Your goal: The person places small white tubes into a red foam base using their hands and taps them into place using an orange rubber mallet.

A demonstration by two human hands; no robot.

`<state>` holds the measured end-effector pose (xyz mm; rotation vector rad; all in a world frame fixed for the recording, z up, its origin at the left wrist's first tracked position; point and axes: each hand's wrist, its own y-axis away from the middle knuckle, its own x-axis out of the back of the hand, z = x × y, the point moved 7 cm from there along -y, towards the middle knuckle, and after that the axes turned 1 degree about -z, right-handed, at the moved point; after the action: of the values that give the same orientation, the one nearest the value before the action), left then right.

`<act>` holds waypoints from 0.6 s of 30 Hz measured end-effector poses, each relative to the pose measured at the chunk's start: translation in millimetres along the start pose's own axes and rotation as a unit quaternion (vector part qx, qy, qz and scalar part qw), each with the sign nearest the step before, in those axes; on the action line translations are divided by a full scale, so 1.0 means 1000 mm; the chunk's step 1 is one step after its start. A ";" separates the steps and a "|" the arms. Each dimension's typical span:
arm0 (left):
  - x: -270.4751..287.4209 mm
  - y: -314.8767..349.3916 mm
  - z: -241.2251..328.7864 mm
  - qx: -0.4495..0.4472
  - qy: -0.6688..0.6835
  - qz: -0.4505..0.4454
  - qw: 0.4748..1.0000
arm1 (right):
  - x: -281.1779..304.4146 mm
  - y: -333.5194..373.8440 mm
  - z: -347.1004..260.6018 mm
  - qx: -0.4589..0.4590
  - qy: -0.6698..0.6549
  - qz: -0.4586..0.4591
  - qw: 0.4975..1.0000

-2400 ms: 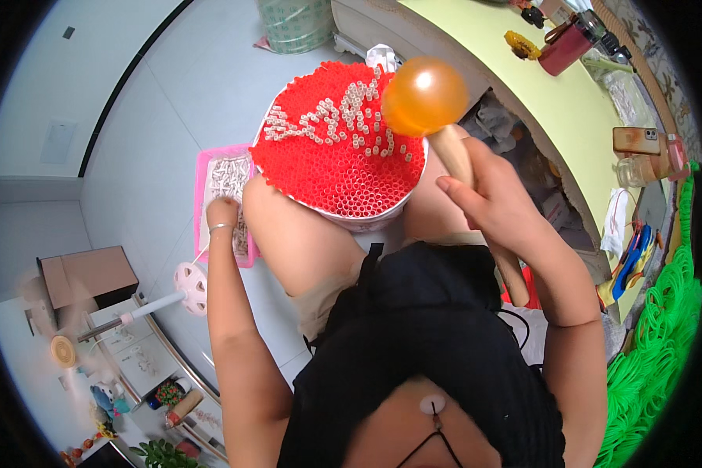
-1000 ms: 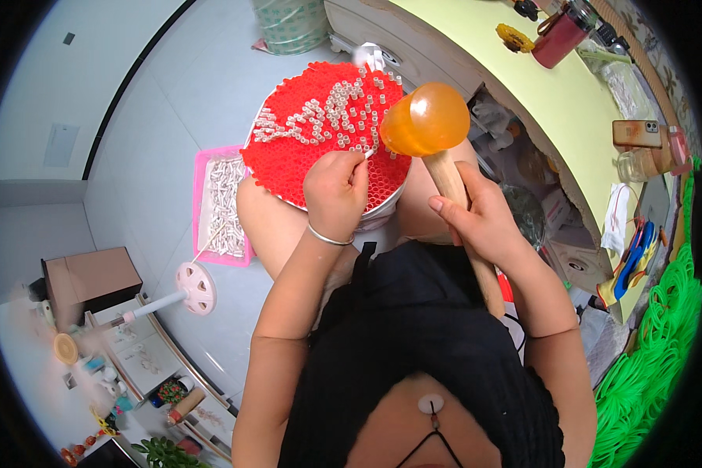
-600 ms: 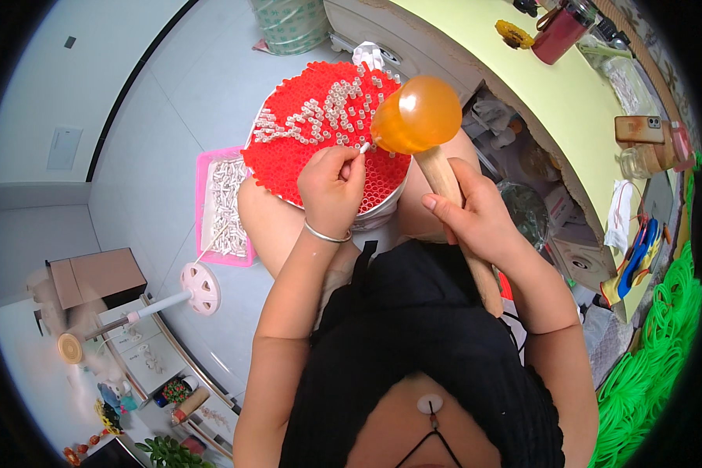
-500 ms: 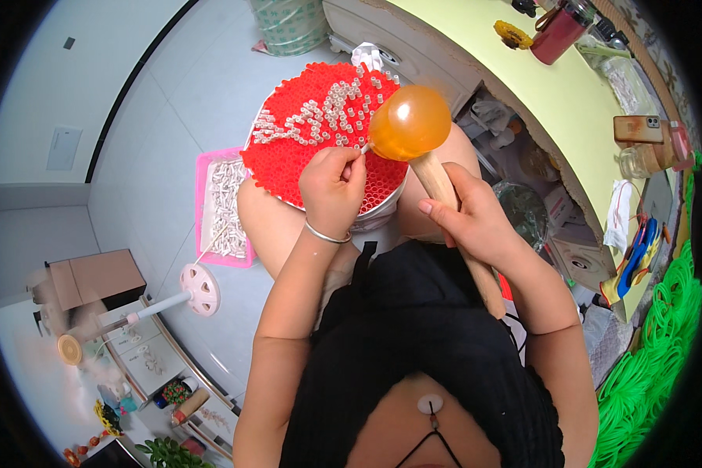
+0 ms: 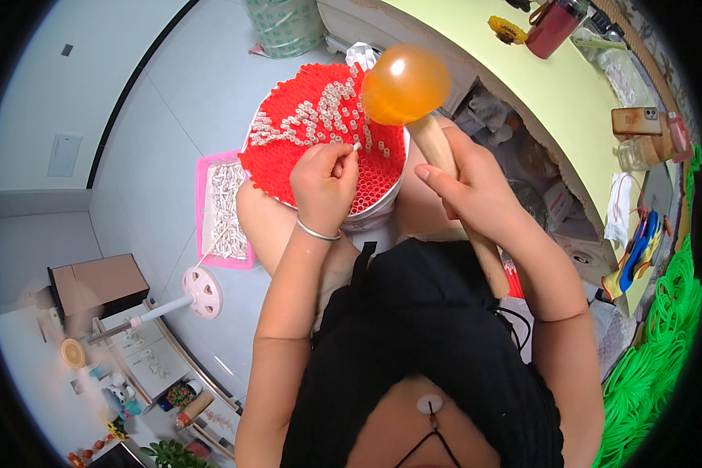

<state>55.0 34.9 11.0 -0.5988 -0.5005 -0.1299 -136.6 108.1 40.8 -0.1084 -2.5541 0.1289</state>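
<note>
Now the mallet (image 5: 430, 141) is lifted, gripped by right fingers (image 5: 437, 181). The white peg (image 5: 356, 146), pinched by left fingers (image 5: 342, 152), is left clear.

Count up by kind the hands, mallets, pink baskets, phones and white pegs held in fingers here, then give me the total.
Hands: 2, the left hand and the right hand
Mallet: 1
Pink basket: 1
Phone: 1
White peg held in fingers: 1
Total: 6
</note>
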 end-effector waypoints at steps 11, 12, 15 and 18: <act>-0.002 -0.002 -0.008 0.046 -0.033 -0.029 0.998 | -0.006 0.028 0.007 -0.176 -0.271 -0.052 0.945; 0.003 -0.001 -0.011 0.052 -0.010 -0.001 0.999 | -0.006 0.028 0.006 -0.176 -0.270 -0.060 0.945; 0.015 -0.003 -0.030 0.149 0.099 0.013 0.984 | -0.006 0.028 0.012 -0.190 -0.292 -0.049 0.936; 0.014 -0.005 -0.046 0.260 0.165 -0.035 0.951 | -0.008 0.033 0.027 -0.213 -0.331 -0.032 0.919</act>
<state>85.3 4.6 -12.2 -0.0373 -0.2133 -0.1548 -143.2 137.7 9.9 -0.1695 -3.2166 -0.5076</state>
